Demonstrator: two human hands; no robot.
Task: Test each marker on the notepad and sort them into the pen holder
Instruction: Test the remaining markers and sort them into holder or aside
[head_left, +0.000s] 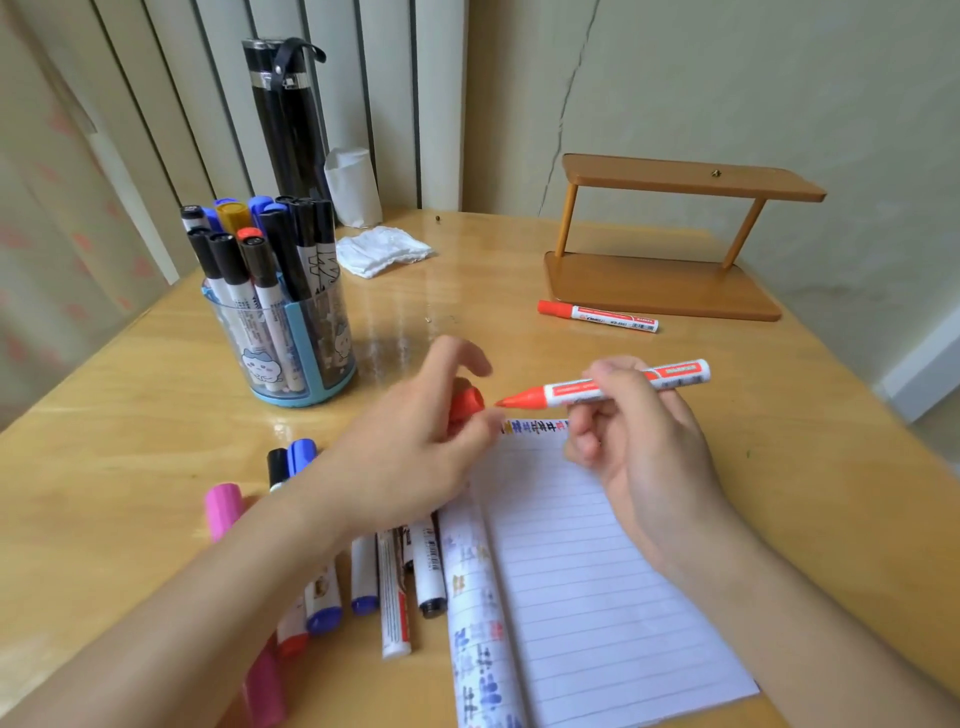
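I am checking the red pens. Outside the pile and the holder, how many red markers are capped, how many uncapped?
Capped red marker, by the wooden stand: 1
Uncapped red marker, in the right hand: 1
Total: 2

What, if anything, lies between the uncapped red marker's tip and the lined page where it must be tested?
Nothing visible blocks it. The red marker, held in the right hand, has its tip just above the notepad top edge. The left hand, holding the red cap, sits at the page's left side, not under the tip.
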